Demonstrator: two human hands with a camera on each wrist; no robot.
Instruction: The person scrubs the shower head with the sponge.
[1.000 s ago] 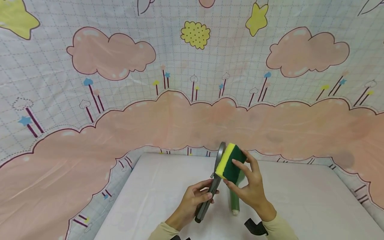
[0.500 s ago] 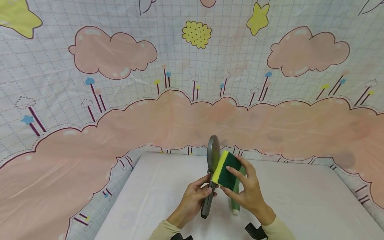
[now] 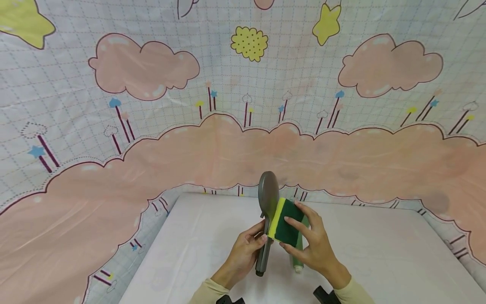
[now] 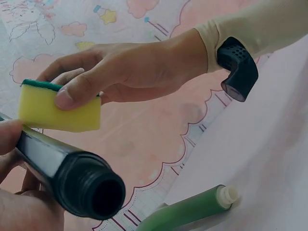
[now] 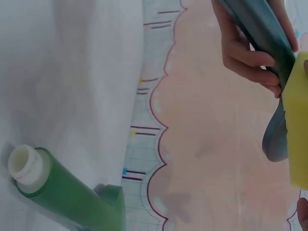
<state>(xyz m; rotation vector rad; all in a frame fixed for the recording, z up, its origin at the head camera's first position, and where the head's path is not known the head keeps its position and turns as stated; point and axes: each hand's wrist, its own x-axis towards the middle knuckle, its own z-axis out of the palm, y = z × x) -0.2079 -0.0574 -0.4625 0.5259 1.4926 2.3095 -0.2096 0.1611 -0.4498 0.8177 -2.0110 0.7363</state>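
My left hand [image 3: 246, 250] grips the handle of a grey shower head [image 3: 268, 196], holding it upright above the table with its round head at the top. In the left wrist view the handle's dark threaded end [image 4: 103, 192] faces the camera. My right hand [image 3: 317, 240] pinches a sponge [image 3: 288, 223], yellow on one side and dark green on the other. The sponge's yellow side is against the shower head's handle, just below the head. Behind the right hand, a green shower head [image 5: 72, 192] with a white threaded end lies on the table, partly hidden in the head view.
A white table [image 3: 182, 236] spreads beneath both hands. Beyond it hangs a backdrop cloth [image 3: 243, 152] printed with pink clouds and stars. Each wrist wears a black camera mount [image 4: 238, 67].
The grey shower head has swung more upright and leftward, turning its round face toward the view. The sponge has slid down and left along it, toward the handle.
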